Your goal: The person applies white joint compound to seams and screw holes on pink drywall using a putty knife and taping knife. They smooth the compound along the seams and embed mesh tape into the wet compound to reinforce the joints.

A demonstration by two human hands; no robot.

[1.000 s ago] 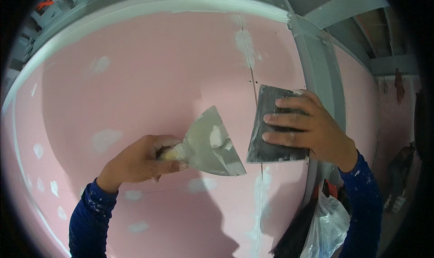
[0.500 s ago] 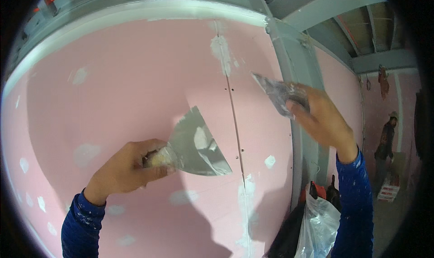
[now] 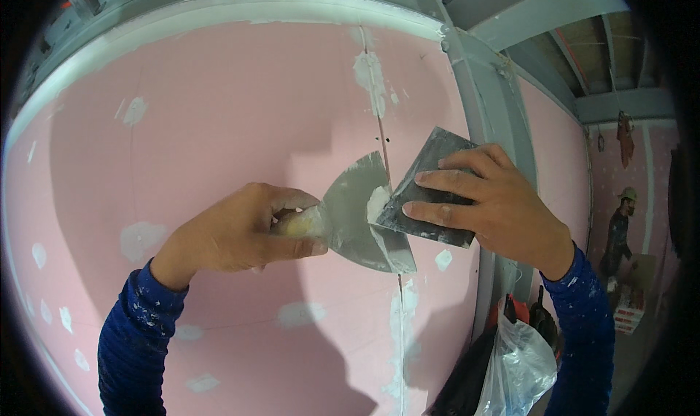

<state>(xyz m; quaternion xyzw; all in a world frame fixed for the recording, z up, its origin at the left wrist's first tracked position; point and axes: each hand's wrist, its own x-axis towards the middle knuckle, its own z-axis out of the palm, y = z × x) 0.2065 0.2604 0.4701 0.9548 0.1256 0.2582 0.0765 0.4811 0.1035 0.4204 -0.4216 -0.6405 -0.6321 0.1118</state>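
My left hand (image 3: 233,230) grips the handle of a wide putty knife (image 3: 346,215), its blade pointing right. White joint compound (image 3: 376,203) sits on the blade's right part. In my right hand (image 3: 503,204) is a flat, dark grey rectangular scraper (image 3: 436,153), with fingers spread over its face and the thumb hidden. The scraper's lower left corner meets the compound on the knife blade. Both tools are in front of a pink drywall panel (image 3: 240,146) with a vertical seam (image 3: 387,157), partly covered by white compound above and below.
Right of the panel rises a grey steel column (image 3: 492,110). Below my right forearm hangs a clear plastic bag (image 3: 514,365) beside dark and red items. Far right, a person (image 3: 620,230) in a cap stands by a cardboard box (image 3: 642,274). White patches dot the wall.
Both hands have come together: my right hand moved left and down, turning the scraper's face into view, and my left moved right and slightly up. The scraper now meets the knife.
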